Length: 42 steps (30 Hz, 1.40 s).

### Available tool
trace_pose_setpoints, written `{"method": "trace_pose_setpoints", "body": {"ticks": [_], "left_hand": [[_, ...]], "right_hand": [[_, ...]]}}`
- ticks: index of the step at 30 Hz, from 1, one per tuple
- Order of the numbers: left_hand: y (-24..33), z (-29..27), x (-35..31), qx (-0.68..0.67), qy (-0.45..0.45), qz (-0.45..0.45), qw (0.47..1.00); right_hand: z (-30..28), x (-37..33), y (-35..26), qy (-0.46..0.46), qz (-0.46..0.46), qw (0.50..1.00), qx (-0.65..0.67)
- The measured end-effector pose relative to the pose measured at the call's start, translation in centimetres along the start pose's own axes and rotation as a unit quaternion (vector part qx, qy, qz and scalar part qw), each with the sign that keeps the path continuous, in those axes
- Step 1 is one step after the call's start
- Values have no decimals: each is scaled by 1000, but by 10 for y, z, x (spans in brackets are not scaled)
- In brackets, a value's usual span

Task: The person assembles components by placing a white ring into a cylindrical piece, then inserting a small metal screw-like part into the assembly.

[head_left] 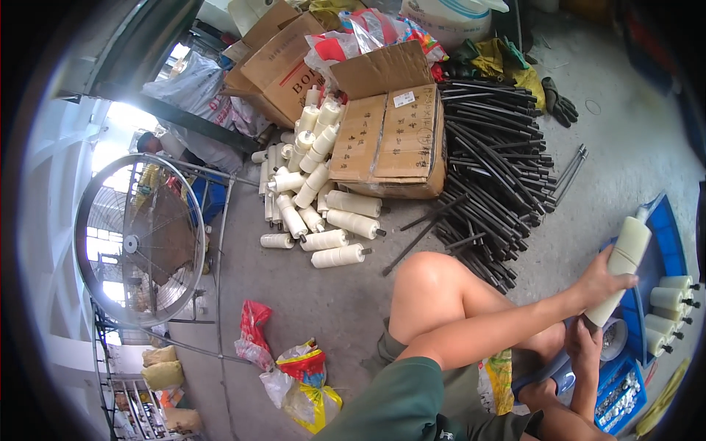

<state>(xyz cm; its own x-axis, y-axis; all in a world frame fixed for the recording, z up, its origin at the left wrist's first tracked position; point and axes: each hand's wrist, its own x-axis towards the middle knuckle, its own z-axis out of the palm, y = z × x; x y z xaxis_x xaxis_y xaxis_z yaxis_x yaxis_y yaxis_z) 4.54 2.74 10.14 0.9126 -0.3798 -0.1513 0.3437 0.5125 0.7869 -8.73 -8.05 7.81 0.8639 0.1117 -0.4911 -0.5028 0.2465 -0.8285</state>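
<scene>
A cream plastic roller is held at a slant on the right side of the view. My left hand is wrapped round its middle, with the thumb across the front. My right hand is closed at its lower end, by a dark piece I cannot make out clearly. The roller's upper end is over a blue tray. Several shorter-looking cream rollers with black ends lie beside that tray. Close to my right hand are a round container and a blue bin of small metal parts.
Many cream rollers are piled before a cardboard box. Black rods form a large heap beyond my knee. A dark glove lies farther back. Plastic bags are on the floor, and a large round fan stands left.
</scene>
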Motion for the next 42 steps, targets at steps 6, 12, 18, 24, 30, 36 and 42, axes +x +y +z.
{"method": "trace_pose_setpoints", "body": {"ticks": [6, 12, 18, 24, 30, 36, 42], "left_hand": [[-35, -61, -2, -203, 209, -217, 932], [101, -162, -43, -175, 343, -37, 922], [230, -183, -59, 48, 435, 356, 826], [107, -89, -32, 177, 130, 68, 973], [38, 0, -2, 363, -140, -50, 920], [-9, 53, 62, 426, -180, 22, 886], [-98, 181, 150, 599, -283, 267, 700]], "right_hand": [[-3, 5, -18, -84, -40, 995, -37], [-31, 8, -26, 66, -126, 990, 3], [-45, 2, -17, 121, -124, 984, 47], [-29, -2, -12, 140, -113, 981, 77], [-58, -18, -47, 239, -63, 969, 14], [-133, -4, -31, 356, -173, 911, 113], [-175, 45, -52, 369, -219, 839, 335]]}}
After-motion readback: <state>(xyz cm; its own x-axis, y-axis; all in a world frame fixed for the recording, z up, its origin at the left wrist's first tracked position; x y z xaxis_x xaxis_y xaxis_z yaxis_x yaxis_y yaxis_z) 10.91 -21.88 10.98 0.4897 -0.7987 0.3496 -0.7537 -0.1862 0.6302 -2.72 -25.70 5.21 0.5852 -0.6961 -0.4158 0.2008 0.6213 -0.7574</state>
